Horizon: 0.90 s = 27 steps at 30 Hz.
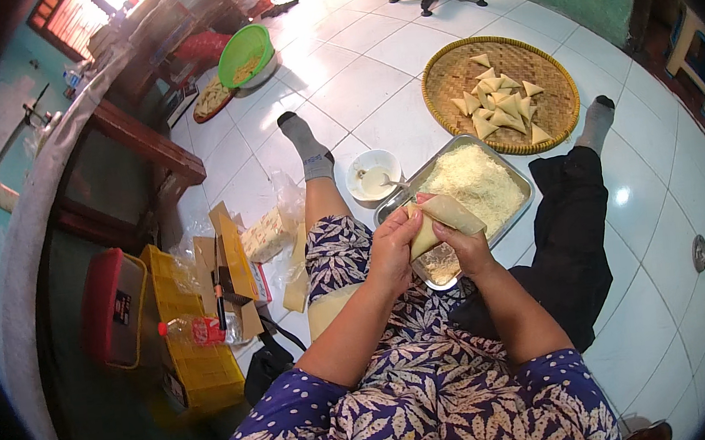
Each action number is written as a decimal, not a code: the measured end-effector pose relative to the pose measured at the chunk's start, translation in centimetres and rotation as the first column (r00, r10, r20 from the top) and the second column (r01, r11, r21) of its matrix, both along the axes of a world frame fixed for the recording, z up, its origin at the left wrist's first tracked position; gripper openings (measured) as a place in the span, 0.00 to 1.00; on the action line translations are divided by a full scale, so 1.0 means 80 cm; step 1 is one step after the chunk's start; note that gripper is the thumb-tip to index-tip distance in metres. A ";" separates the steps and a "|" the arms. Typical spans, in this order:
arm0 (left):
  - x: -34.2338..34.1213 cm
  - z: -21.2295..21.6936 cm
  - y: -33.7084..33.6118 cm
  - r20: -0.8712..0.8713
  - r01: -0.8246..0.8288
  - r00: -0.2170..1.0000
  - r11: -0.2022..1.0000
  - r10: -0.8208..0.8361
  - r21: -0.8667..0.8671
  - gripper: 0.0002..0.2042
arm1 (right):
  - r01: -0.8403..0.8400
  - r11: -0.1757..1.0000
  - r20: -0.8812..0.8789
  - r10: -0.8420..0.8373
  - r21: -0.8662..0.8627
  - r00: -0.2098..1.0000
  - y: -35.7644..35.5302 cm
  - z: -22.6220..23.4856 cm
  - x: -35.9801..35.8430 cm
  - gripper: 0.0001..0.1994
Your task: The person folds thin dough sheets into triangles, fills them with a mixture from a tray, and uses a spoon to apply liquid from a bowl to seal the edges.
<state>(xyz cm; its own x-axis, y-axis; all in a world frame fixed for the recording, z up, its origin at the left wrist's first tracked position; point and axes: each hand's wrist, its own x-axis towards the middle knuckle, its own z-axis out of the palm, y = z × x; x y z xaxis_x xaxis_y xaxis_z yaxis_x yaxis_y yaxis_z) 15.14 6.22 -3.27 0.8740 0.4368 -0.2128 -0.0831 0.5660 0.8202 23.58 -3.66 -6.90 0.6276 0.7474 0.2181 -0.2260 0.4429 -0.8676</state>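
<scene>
Pale cream for the wrapper (451,211), whitish yellow for the filling (475,177), silver for the tray (528,198). Warm tan weave on the basket (556,102), creamy beige on the pastries (508,107). Cream leaves over purple on the dress (434,380), white dots on the sleeves (289,410). Bright green on the basin (256,39), white on the tiles (332,79).
</scene>
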 end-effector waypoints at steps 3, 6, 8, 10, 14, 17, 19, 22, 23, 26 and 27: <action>-0.001 0.005 -0.001 -0.029 -0.022 0.999 0.996 0.020 -0.088 0.15 | -0.017 1.000 0.045 0.017 0.015 0.999 0.000 -0.004 0.002 0.20; -0.001 0.004 0.001 -0.070 -0.033 0.997 0.990 0.024 -0.140 0.14 | -0.004 1.000 0.163 0.003 0.006 0.987 0.001 -0.012 0.006 0.19; -0.002 0.001 0.006 -0.085 -0.003 0.996 0.978 -0.015 -0.210 0.14 | -0.005 1.000 0.235 0.005 0.000 0.972 0.002 -0.015 0.009 0.19; -0.002 -0.002 0.009 -0.162 -0.006 0.986 0.973 -0.032 -0.232 0.15 | 0.028 0.998 0.428 -0.004 -0.050 0.904 0.002 -0.021 0.016 0.19; -0.006 -0.031 0.027 -0.242 -0.016 0.966 0.920 -0.087 -0.391 0.18 | 0.139 0.969 0.783 0.079 -0.207 0.616 -0.001 -0.015 0.024 0.22; -0.006 -0.026 0.038 -0.138 0.071 0.975 0.836 -0.172 -0.544 0.21 | 0.172 0.961 0.879 0.113 -0.215 0.463 -0.002 -0.017 0.026 0.26; -0.007 -0.039 0.055 -0.078 0.087 0.983 0.803 -0.163 -0.590 0.22 | 0.177 0.957 0.899 0.138 -0.229 0.416 0.001 -0.019 0.023 0.25; -0.009 -0.029 0.063 -0.133 0.102 0.968 0.820 -0.212 -0.563 0.27 | 0.294 0.935 0.906 0.063 -0.201 0.418 0.006 -0.032 0.019 0.25; -0.007 -0.034 0.064 -0.125 0.107 0.970 0.832 -0.206 -0.545 0.28 | 0.319 0.930 0.913 0.038 -0.181 0.407 0.007 -0.036 0.020 0.24; -0.003 -0.022 0.063 -0.188 0.067 0.965 0.864 -0.183 -0.498 0.29 | 0.331 0.916 0.837 0.008 -0.225 0.546 0.011 -0.048 0.018 0.21; -0.003 -0.026 0.066 -0.209 0.079 0.959 0.888 -0.193 -0.454 0.29 | 0.277 0.912 0.723 0.030 -0.302 0.690 0.010 -0.049 0.014 0.21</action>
